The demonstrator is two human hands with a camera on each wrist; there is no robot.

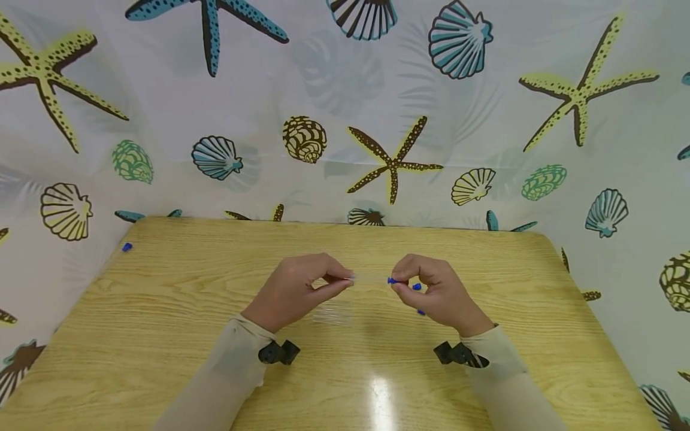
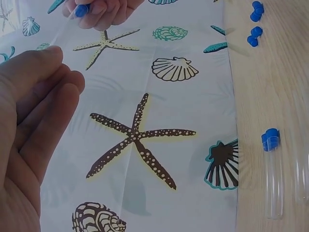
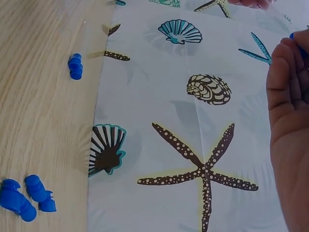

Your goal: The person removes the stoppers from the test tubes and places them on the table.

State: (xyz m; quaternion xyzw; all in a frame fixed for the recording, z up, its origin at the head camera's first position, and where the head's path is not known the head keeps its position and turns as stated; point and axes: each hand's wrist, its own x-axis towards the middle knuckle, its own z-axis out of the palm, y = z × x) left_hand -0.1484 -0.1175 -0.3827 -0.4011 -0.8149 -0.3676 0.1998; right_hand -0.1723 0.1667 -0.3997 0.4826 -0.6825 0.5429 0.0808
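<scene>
Above the table, my left hand (image 1: pixel 296 287) pinches one end of a clear test tube (image 1: pixel 372 278) between thumb and fingers. The tube lies roughly level and points toward my right hand (image 1: pixel 439 293). Between its thumb and fingertips, the right hand pinches a small blue stopper (image 1: pixel 392 280), right at the tube's other end. That blue stopper shows again at the top of the left wrist view, against the right fingers (image 2: pixel 104 17). Only part of the right hand and a sliver of blue appear at the right edge of the right wrist view.
Several clear tubes (image 1: pixel 332 313) lie on the wooden table (image 1: pixel 178 359) below the hands. One stoppered tube (image 2: pixel 274 183) shows in the left wrist view. Loose blue stoppers (image 3: pixel 19 200) lie by the right hand. Another blue piece (image 1: pixel 126 246) sits far left. A patterned cloth (image 1: pixel 259 120) hangs behind.
</scene>
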